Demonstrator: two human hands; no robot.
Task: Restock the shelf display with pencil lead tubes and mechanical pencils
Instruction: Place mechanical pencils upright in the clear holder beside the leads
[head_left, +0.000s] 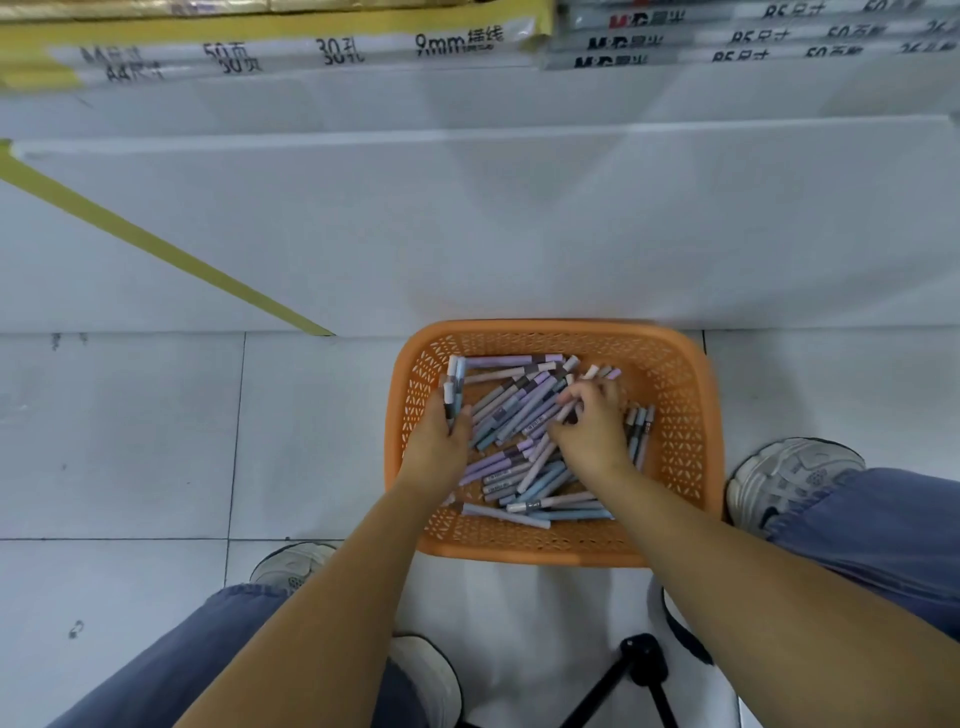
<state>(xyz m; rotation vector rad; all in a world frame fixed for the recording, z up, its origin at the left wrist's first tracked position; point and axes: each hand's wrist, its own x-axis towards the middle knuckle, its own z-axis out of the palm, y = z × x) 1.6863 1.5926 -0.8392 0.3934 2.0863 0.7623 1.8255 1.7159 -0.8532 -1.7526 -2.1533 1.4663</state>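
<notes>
An orange lattice basket (685, 415) stands on the floor against the shelf base. Inside lies a loose heap of several pastel mechanical pencils (524, 410), purple, blue and pink. My left hand (441, 436) is inside the basket at its left side and grips a small bundle of pencils (455, 382) that stick up past my fingers. My right hand (589, 421) is in the middle of the heap with its fingers curled round a few pencils. No pencil lead tubes can be told apart here.
The white shelf base (467, 228) rises behind the basket, with a yellow tape strip (156, 244) at left. Packs of paper (291, 52) lie on the shelf above. My shoes (789, 478) flank the basket. A black tripod leg (644, 670) stands near my feet.
</notes>
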